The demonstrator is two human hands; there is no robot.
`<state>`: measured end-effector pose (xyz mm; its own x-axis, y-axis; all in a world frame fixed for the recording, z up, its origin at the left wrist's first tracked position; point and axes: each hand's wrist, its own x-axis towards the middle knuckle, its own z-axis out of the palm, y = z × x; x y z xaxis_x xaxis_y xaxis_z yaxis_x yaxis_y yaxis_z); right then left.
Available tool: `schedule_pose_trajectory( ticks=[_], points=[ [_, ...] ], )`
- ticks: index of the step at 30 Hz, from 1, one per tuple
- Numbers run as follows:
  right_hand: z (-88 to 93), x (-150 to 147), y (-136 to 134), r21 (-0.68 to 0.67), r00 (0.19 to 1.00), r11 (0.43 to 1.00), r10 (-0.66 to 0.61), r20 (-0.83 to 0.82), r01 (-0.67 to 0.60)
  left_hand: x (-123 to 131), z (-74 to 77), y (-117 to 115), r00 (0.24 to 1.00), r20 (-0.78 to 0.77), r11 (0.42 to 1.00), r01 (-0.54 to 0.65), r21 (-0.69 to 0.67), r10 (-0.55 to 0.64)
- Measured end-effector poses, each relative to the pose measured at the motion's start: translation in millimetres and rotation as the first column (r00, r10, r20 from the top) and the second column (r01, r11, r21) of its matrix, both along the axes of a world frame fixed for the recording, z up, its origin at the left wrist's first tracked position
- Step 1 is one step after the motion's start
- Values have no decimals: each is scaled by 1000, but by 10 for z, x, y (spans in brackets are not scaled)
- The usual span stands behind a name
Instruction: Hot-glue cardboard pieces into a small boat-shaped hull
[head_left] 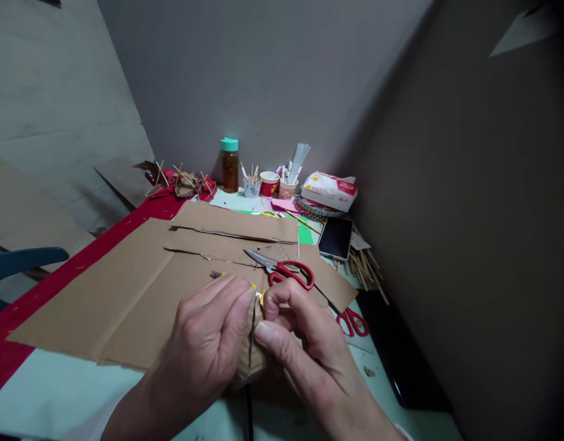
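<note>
A corner of a room, seen from above the person's own hands. A plain grey wall fills the back, and a dark brown panel rises along the right side, leaving that side in shadow.

Below them lies a pale surface with a red strip running along its left edge. A blue chair shows just beyond that edge. A big sheet of cardboard lies flat across most of the surface, creased in several places, with a narrower cardboard strip lying on its far side.

At the back, against the wall, stand a brown bottle with a green cap, a few paper cups holding sticks and pens, and a pack of tissues. A dark phone lies flat just in front of the tissues (screen off), beside a loose bundle of wooden sticks.

Red-handled scissors rest on the cardboard sheet just beyond the hands. A second pair of scissors, smaller, lies on the surface to the right.

Nearest the camera, the left hand and right hand meet over the near edge of the sheet. Between them is a small cardboard piece. Each grip is closed on it, fingers and thumb pinching either side.
</note>
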<state>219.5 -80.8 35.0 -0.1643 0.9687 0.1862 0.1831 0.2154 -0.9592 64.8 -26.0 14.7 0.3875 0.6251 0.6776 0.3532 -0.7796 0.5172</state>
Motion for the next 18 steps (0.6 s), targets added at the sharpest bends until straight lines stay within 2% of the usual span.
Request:
schedule_pose_trajectory(
  ticks=[5,9,13,18],
  points=[
    [3,8,-37,-92,999,996,-14,-39,10,-32,17,30,1000,-6,1000,8,-11,-8],
    [0,2,-39,-176,994,984,2,-105,-21,-57,75,52,998,-30,997,57,56,-56],
    [-17,6,29,-172,977,978,80,-196,-115,-65,134,88,993,-82,988,95,119,-85],
    [-31,-16,52,-214,950,972,30,-310,-100,-48,143,103,984,-151,976,117,184,-90]
  ],
)
